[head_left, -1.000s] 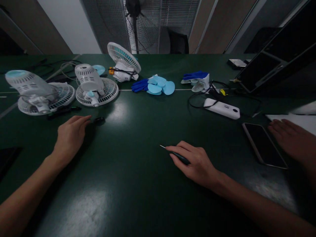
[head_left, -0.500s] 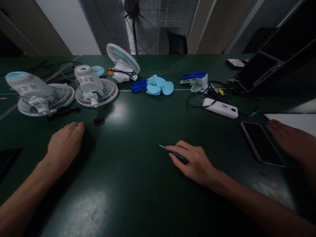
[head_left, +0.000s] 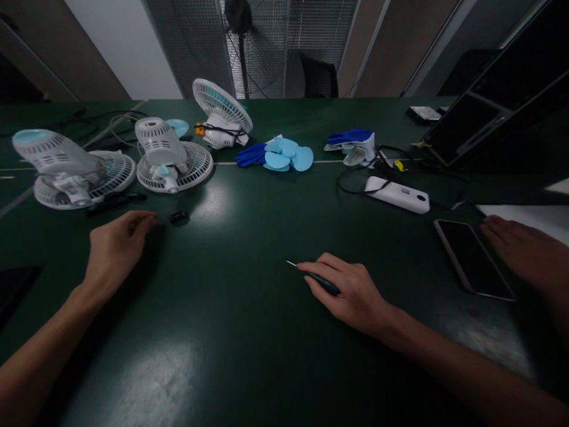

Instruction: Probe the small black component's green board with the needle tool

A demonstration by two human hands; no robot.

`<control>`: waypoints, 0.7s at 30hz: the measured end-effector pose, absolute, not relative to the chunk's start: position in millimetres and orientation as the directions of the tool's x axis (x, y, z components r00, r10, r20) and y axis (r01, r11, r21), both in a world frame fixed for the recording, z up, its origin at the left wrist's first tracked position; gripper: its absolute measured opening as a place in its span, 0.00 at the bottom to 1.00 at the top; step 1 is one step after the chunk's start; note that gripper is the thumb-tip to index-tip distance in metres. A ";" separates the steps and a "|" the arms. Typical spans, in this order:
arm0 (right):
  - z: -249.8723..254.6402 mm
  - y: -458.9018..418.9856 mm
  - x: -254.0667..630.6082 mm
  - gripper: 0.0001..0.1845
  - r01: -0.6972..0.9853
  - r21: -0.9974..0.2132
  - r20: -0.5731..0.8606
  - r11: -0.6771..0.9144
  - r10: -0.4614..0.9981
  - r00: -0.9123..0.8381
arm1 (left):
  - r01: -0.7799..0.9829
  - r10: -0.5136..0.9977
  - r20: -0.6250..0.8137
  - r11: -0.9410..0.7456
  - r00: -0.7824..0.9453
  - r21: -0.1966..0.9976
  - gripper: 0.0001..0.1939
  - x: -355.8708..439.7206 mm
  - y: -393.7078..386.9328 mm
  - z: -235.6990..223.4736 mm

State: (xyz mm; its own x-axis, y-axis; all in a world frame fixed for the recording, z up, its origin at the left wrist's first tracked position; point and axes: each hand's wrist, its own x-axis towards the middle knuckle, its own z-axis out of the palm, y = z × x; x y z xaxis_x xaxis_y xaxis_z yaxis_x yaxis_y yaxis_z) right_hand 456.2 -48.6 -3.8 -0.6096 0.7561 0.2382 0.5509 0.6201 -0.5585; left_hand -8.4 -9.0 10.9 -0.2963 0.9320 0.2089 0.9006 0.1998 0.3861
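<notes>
My right hand [head_left: 349, 290] rests on the dark green table, closed around a screwdriver [head_left: 326, 283]. The screwdriver has a dark handle, and its thin metal tip points to the upper left. On the left side, my left hand [head_left: 118, 243] is raised slightly over the table, thumb and fingertips drawn together. No object shows between them. Just beyond those fingertips lies a small black part [head_left: 179, 218], apart from the hand. A dark slim tool [head_left: 115, 201] lies behind my left hand, beside the nearest fan grille.
White fan heads [head_left: 160, 151] stand at the back left. Light blue fan blades [head_left: 288, 155] lie by blue gloves [head_left: 251, 154]. At right are a white power bank [head_left: 397, 194] with cables, a phone [head_left: 473, 258], another person's hand [head_left: 524, 249] and a black case [head_left: 502, 101].
My left hand has turned and lifted a little, its fingertips reaching toward the small black part. My right hand and the screwdriver have stayed put.
</notes>
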 end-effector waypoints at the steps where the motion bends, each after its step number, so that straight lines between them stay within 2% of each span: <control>1: -3.7 -48.7 456.2 0.18 0.555 -0.556 0.236 0.619 0.757 -0.609 | 0.886 0.924 0.211 0.212 -0.319 0.413 0.25 -10.8 -8.0 9.1; 7: -3.2 -48.5 456.2 0.18 0.555 -0.548 0.247 0.626 0.755 -0.608 | 0.794 0.919 0.167 0.204 -0.357 0.573 0.33 -20.1 -2.4 0.6; 11: -1.6 -48.4 456.1 0.17 0.547 -0.558 0.243 0.624 0.753 -0.611 | 0.825 0.941 0.159 0.171 -0.299 0.539 0.31 -20.2 -3.0 3.2; 13: -1.2 -48.5 455.9 0.17 0.546 -0.560 0.241 0.623 0.753 -0.612 | 0.899 0.954 0.194 0.129 -0.227 0.418 0.28 -19.2 -6.1 7.1; 15: -1.3 -48.5 455.7 0.17 0.546 -0.561 0.242 0.623 0.753 -0.612 | 0.981 0.975 0.207 0.043 -0.082 0.189 0.28 -18.8 -9.7 10.6; 17: -1.7 -48.3 455.4 0.17 0.550 -0.556 0.244 0.623 0.755 -0.609 | 0.999 0.985 0.162 -0.048 0.052 -0.023 0.29 -19.3 -12.7 12.0; 18: -2.0 -48.2 455.2 0.17 0.553 -0.552 0.246 0.624 0.756 -0.607 | 0.993 0.987 0.135 -0.077 0.089 -0.092 0.29 -19.9 -13.6 12.0; 21: -2.2 -47.9 454.7 0.17 0.558 -0.543 0.252 0.628 0.755 -0.605 | 0.977 0.989 0.098 -0.093 0.113 -0.193 0.28 -21.5 -15.3 11.1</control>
